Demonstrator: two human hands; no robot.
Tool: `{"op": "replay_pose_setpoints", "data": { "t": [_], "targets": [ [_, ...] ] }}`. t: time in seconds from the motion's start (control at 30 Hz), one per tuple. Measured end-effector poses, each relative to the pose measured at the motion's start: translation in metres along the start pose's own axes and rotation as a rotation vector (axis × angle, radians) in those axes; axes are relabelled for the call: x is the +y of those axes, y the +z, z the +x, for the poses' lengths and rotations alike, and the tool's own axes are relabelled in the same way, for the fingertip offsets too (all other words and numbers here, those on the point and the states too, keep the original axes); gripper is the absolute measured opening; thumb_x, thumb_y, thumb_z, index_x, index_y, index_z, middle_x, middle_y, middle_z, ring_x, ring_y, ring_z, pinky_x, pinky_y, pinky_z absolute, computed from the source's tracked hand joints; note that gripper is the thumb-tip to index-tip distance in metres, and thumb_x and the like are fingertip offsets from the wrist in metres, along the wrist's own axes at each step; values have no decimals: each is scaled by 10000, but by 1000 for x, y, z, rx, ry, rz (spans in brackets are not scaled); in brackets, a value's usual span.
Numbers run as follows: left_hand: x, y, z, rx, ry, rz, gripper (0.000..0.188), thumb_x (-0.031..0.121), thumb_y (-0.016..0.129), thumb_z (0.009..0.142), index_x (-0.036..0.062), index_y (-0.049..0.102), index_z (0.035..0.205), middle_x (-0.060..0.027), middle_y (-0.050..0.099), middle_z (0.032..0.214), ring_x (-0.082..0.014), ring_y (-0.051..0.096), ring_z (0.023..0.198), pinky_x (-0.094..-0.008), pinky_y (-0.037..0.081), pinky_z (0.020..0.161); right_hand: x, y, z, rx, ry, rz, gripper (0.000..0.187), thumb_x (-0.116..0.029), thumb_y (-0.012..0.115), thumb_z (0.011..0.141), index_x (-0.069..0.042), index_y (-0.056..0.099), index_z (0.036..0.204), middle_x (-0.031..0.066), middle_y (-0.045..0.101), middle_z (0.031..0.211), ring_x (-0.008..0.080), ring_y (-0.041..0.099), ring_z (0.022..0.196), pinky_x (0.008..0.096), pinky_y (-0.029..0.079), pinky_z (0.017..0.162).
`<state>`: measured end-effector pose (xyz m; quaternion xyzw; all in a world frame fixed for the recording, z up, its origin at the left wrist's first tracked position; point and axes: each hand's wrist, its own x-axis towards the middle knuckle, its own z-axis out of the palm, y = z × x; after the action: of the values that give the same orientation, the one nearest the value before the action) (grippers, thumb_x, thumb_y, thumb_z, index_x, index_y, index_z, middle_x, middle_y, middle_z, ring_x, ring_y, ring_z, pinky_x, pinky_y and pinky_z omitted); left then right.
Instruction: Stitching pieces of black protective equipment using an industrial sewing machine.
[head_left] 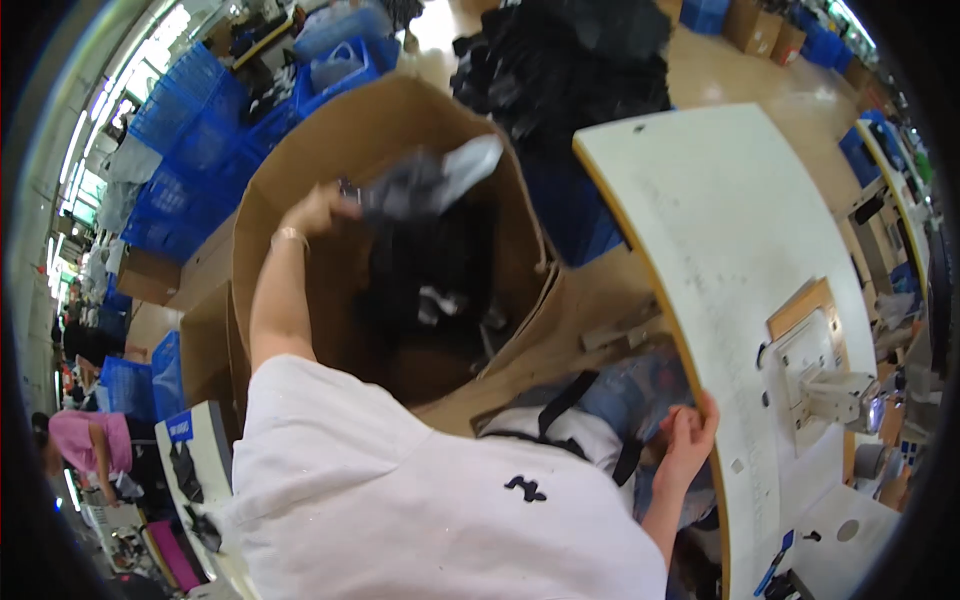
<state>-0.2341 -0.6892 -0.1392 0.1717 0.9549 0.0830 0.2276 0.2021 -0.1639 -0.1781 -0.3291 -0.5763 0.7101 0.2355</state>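
My left hand reaches over a large open cardboard box, its fingers closed on a dark grey piece of fabric. The fabric is smeared by motion, and a pale, whitish part sticks out at its right end. Below it, dark cloth pieces lie deep in the box, with small light patches among them. My right hand is by the near left edge of a white worktable. Its fingers curl loosely and stand apart, with nothing seen in them; one fingertip meets the table edge.
A sewing machine sits on the worktable. Beyond the box rises a heap of black cloth, above a blue bin. Blue crates are stacked on the left. Another person in a pink top is at far left.
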Motion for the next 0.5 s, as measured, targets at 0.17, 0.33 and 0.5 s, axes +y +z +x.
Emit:
{"op": "replay_pose_setpoints", "data": {
  "t": [0.17, 0.33, 0.5],
  "targets": [
    [25, 85, 16, 98, -487, 52, 385, 135, 614, 829, 219, 629, 1205, -120, 428, 1414, -288, 328, 1365, -583, 190, 1110, 0, 0, -3, -44, 61, -94, 336, 9, 526, 886, -18, 493, 1219, 63, 607, 781, 104, 564, 696, 230, 463, 661],
    [121, -35, 119, 957, 279, -38, 299, 193, 618, 833, 42, 645, 1090, -176, 630, 1104, -360, 583, 1034, -404, 463, 887, -29, -3, -6, -135, -8, -151, 183, -8, 532, 903, 10, 568, 1081, 57, 601, 740, 91, 554, 639, 215, 464, 574],
    [249, -182, 224, 1099, 312, -521, 609, 527, 524, 893, 4, 573, 1203, -245, 611, 1154, -354, 578, 1106, -406, 430, 944, -40, -12, 22, -44, -216, -313, 131, -32, 534, 921, 9, 596, 1028, 67, 617, 771, 74, 533, 607, 195, 442, 564]
  ]
}}
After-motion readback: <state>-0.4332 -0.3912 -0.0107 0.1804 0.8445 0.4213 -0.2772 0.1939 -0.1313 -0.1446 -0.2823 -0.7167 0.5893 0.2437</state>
